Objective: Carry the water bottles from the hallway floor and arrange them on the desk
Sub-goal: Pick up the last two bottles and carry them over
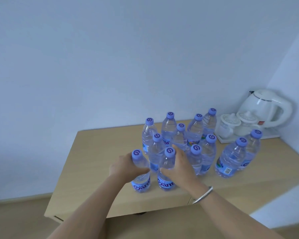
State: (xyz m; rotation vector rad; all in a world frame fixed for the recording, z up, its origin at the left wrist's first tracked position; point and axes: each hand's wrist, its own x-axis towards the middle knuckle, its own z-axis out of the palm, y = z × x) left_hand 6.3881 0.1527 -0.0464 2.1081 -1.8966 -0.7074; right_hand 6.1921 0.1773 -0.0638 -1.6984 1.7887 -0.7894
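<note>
Several clear water bottles with purple caps stand upright on the light wooden desk (100, 152). My left hand (126, 167) is wrapped around the front-left bottle (141, 181), which stands on the desk near its front edge. My right hand (179, 167) grips the neighbouring front bottle (166, 180) from its right side. A silver bangle (203, 194) sits on my right wrist. Behind these two, a tight cluster of bottles (179, 138) fills the desk's middle. A pair of bottles (231, 159) stands apart to the right.
A white tray (222, 140) at the desk's back right corner carries a white electric kettle (266, 109) and two lidded white cups (230, 125). Pale walls enclose the desk at the back and right. Tan floor lies below to the left.
</note>
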